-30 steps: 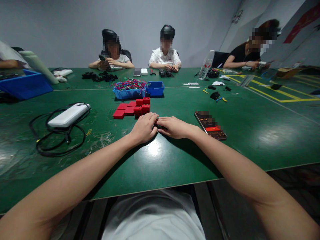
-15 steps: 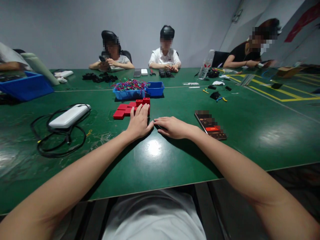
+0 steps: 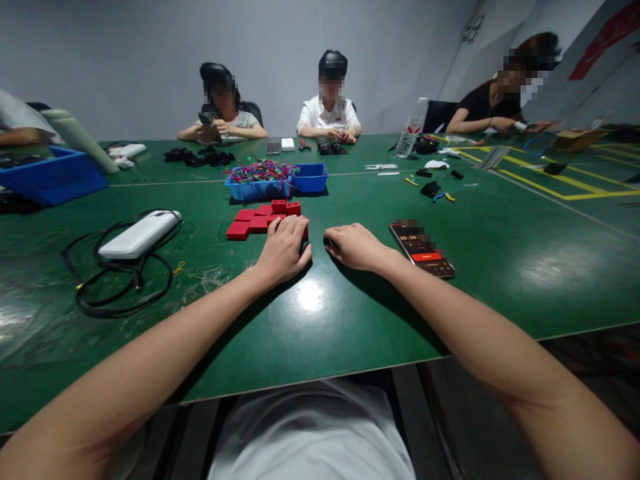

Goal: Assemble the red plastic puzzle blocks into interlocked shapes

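Several red blocks (image 3: 250,222) lie close together on the green table, two of them with small holes in their near sides. My left hand (image 3: 285,248) is at their right end, its fingers curled over a red block whose edge shows past the fingertips. To the right, apart from it, my right hand (image 3: 356,247) rests on the table with its fingers curled in. The inside of that hand is in shadow, so I cannot make out whether it holds anything. A phone (image 3: 425,250) with a timer on its screen lies beyond my right wrist.
A white power bank (image 3: 141,235) with a coiled black cable (image 3: 120,308) lies left. Behind the blocks stand two blue bins (image 3: 260,191), one heaped with coloured wire ties (image 3: 263,171). Pliers, a bottle (image 3: 414,130) and black parts (image 3: 200,156) lie farther back. Several people sit around.
My left hand has shifted slightly right, and the red block under its fingers moved with it. My right hand has drawn right, away from the left, and its fingers have curled in.
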Demonstrator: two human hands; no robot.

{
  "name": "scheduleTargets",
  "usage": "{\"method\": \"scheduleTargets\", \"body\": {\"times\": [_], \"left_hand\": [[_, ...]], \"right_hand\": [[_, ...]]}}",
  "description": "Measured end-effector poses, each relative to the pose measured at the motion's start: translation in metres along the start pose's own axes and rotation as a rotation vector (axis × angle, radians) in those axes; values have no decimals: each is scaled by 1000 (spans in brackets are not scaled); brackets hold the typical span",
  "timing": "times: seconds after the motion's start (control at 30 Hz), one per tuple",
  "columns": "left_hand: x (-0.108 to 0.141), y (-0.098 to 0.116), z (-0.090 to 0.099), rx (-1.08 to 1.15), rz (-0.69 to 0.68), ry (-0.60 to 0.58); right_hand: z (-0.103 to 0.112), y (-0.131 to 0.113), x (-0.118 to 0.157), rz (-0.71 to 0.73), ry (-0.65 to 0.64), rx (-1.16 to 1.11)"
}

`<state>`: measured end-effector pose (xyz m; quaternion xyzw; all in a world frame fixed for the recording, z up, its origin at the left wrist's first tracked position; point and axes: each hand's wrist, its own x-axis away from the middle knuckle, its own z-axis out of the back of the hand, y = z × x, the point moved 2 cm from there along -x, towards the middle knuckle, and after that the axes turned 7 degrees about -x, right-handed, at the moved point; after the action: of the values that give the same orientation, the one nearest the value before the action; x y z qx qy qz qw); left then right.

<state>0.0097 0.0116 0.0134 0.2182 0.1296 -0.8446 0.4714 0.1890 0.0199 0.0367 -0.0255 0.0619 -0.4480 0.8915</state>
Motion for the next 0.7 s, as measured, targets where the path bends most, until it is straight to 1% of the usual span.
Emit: {"method": "scheduleTargets", "body": {"times": [0.1,0.27,0.37,0.47,0.57,0.7], "left_hand": [[-1,2,2,31,-46,25],[-1,5,6,154,-120,90],[1,8,6,238,-228,130],[4,13,3,327,-332,128],[6,16,2,380,-357,123],[6,18,3,417,-335,169]], "right_hand": [[-1,3,-1,-40,3,14],[-3,3,-1,-28,13,-17],[-3,2,0,-28,13,-35],[-2,2,1,-39,0,-51],[-2,2,1,-30,-2,-64],[-3,3,1,-2,-5,-65]]}}
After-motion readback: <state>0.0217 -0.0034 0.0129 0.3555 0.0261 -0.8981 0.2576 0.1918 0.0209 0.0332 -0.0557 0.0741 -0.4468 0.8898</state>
